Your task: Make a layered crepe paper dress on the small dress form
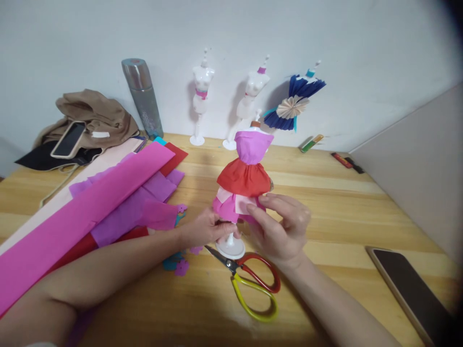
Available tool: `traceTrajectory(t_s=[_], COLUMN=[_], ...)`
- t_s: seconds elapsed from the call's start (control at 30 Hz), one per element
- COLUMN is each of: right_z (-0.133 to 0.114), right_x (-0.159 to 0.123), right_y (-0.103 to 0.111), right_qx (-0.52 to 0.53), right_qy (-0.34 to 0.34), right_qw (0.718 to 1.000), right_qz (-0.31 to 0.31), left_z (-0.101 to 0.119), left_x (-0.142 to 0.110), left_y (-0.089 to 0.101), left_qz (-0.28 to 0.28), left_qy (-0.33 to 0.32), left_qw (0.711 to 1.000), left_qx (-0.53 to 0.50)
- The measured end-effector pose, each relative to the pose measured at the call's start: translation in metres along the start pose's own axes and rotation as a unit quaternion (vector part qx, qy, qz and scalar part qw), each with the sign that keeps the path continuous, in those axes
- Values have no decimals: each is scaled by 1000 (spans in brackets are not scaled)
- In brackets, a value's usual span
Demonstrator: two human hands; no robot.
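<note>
A small white dress-form mannequin (230,246) stands on its round base, wearing a crepe-paper dress with a purple top (253,147), a red overskirt (243,178) and a pink lower skirt (223,208). My left hand (206,227) is closed round its post just below the hem. At the right side of the skirt, my right hand (284,224) pinches a pale pink paper piece (243,204) under the red layer. Scissors (231,265) with one red and one yellow handle lie before the base, blades slightly apart.
Crepe-paper sheets (119,185) are piled at left, with paper flower cutouts (182,267) nearby. Against the wall stand two mannequins (203,91), a blue-dressed one (292,103) and a bottle (142,99). A phone (408,289) lies right; brown cloth (97,113) and another phone (68,140) lie back left.
</note>
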State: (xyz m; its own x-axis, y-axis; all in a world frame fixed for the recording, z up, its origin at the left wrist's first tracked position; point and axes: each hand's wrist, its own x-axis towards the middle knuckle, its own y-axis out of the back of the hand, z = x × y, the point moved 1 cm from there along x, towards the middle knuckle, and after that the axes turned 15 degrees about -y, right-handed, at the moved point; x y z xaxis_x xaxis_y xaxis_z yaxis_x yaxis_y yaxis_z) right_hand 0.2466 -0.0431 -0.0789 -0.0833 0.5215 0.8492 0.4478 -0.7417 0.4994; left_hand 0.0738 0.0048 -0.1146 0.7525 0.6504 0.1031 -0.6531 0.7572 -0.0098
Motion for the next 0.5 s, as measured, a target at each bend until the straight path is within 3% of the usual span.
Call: traceTrajectory(t_s=[0.17,0.3,0.5], right_z=[5,2,-8], right_x=[-6,-5,-2], right_y=[2,-2,0], right_qx=[51,14,-30], right_qy=[19,28,38], right_qw=[999,999,998], right_qz=[7,13,-28], left_z=[-1,1,6], left_x=[0,0,0], left_y=[0,-1,-8], left_qz=[-11,-3,6], left_qy=[-15,-25,-60], left_qw=[1000,1000,998], left_qx=[0,-7,-30])
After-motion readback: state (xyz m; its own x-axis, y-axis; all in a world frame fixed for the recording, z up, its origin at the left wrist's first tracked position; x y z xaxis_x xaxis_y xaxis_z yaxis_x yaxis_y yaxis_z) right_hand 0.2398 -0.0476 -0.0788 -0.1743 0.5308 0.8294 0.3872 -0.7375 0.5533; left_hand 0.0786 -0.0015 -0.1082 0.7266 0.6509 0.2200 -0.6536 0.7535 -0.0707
